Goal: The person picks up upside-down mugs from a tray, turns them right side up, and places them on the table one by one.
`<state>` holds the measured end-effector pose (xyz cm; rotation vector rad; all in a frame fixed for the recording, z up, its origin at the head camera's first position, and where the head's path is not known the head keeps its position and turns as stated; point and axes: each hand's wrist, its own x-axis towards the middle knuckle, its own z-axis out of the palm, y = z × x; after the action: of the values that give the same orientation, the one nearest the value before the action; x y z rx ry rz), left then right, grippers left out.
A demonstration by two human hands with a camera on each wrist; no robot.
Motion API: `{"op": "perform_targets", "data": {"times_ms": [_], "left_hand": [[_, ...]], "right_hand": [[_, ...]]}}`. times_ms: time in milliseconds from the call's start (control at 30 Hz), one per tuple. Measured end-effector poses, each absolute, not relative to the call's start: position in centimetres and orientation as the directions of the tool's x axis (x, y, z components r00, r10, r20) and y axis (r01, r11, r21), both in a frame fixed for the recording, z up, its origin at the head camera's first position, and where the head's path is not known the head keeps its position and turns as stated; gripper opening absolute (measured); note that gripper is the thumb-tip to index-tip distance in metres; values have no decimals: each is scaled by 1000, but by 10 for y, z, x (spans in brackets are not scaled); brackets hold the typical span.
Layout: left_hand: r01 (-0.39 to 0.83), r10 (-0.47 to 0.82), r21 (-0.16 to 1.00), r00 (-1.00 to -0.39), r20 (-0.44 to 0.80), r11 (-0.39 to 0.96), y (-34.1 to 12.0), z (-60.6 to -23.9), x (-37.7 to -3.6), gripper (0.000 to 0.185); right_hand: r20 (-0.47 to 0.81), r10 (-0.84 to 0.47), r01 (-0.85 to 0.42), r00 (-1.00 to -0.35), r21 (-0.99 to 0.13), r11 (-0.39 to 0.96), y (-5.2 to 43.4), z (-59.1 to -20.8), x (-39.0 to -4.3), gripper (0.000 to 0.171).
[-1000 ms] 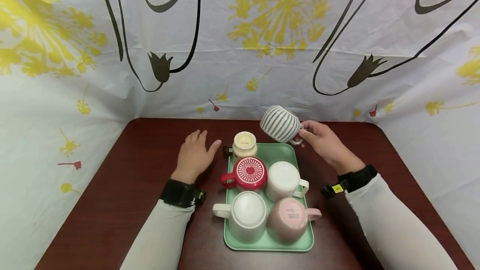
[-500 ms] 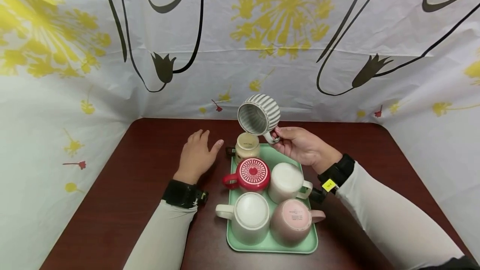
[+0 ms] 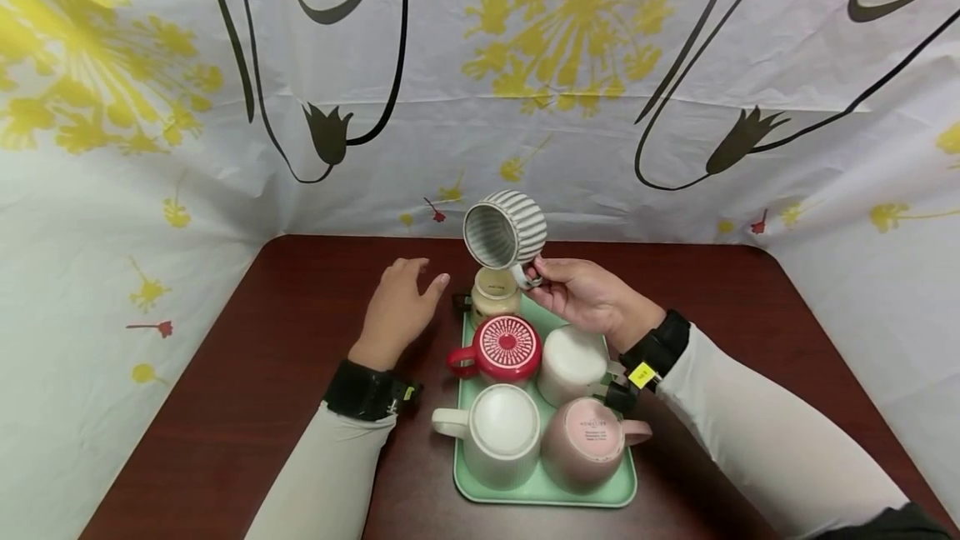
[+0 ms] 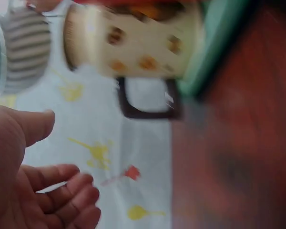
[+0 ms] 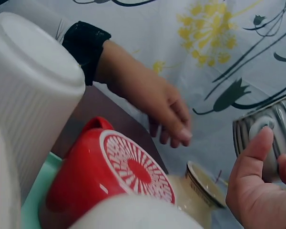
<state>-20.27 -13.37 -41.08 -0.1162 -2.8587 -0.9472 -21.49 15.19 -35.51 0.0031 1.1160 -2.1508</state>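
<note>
In the head view my right hand (image 3: 585,294) pinches the handle of a grey-and-white striped mug (image 3: 525,223). The mug is tilted, its mouth facing left, above the far end of a green tray (image 3: 547,497). To its left, my left hand (image 3: 397,311) has relaxed fingers and holds nothing. Nearest to that hand on the tray is an upside-down cream mug (image 3: 495,294); its dark handle (image 4: 148,114) and brown spots show in the left wrist view. The right wrist view shows the thumb (image 5: 257,148) against the striped mug's handle.
More mugs stand upside down on the tray: a red one (image 3: 508,344), a white one (image 3: 573,361), a white ribbed one (image 3: 501,432) and a pink one (image 3: 585,444). A patterned cloth (image 3: 420,157) hangs behind the dark wooden table (image 3: 247,407).
My right hand has carried the striped mug left over the tray and turned it from bottom up to mouth facing left. The left hand has stayed nearly in place, its fingers bending slightly.
</note>
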Motion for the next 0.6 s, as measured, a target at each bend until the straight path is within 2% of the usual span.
{"op": "perform_targets", "data": {"times_ms": [200, 400, 500, 600], "left_hand": [[202, 112, 759, -979, 168, 618, -122, -384, -188, 31], [151, 208, 922, -975, 79, 357, -114, -365, -177, 30], [91, 192, 964, -980, 42, 252, -112, -360, -174, 31], [57, 155, 976, -988, 24, 211, -112, -356, -172, 30]], "right_hand": [[-297, -564, 557, -771, -744, -369, 132, -349, -214, 26], [-297, -573, 551, -764, -762, -340, 111, -345, -212, 22], [-298, -575, 551, -762, -764, -335, 103, -344, -210, 21], [-297, -576, 547, -762, -771, -326, 95, -342, -208, 21]]}}
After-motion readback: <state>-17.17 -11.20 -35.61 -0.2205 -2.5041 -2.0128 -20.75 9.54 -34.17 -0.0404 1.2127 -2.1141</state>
